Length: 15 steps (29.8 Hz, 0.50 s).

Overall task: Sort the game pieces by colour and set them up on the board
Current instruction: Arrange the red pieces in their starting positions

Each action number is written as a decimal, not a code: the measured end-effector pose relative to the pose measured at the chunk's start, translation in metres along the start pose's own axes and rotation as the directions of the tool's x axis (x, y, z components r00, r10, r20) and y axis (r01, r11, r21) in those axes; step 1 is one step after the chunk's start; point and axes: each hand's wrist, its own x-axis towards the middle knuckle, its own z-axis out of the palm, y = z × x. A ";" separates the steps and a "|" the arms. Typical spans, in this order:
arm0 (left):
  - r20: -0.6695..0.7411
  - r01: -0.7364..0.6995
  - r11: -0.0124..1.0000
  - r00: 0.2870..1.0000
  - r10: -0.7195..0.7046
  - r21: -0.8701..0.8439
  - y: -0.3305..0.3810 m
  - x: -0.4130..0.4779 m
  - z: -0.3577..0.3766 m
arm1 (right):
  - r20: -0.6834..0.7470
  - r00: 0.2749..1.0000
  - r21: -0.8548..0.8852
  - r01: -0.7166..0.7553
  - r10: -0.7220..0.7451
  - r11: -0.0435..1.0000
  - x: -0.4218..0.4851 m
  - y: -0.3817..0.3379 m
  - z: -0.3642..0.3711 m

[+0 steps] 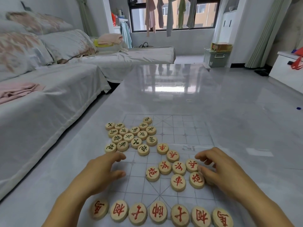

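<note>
Seven pale round wooden discs with red characters [158, 212] lined the near edge of the thin grid board [180, 128]. Eight loose red discs [178, 167] lay mid-board. They looked light, hard and slippery, best pinched at the rim. The left hand [105, 169] hung relaxed and empty. The right hand [218, 169] touched the loose ones, its grasp unclear.

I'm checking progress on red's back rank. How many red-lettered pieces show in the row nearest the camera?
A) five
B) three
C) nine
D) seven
D: seven red-lettered pieces sit side by side along the near edge of the board, while the other red ones lie loose beside the right hand.
</note>
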 end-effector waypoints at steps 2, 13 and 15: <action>0.004 0.004 1.000 1.000 -0.004 0.021 -0.003 0.002 0.000 | -0.008 1.000 0.012 0.021 -0.021 1.000 0.001 -0.003 0.002; -0.041 -0.055 0.998 0.998 0.056 0.032 0.006 0.003 0.003 | 0.194 0.977 -0.154 0.124 -0.093 0.980 -0.006 -0.033 0.019; -0.030 -0.069 0.996 0.997 0.071 0.057 0.012 0.005 0.005 | 0.211 0.968 -0.230 0.185 -0.137 0.955 -0.007 -0.035 0.027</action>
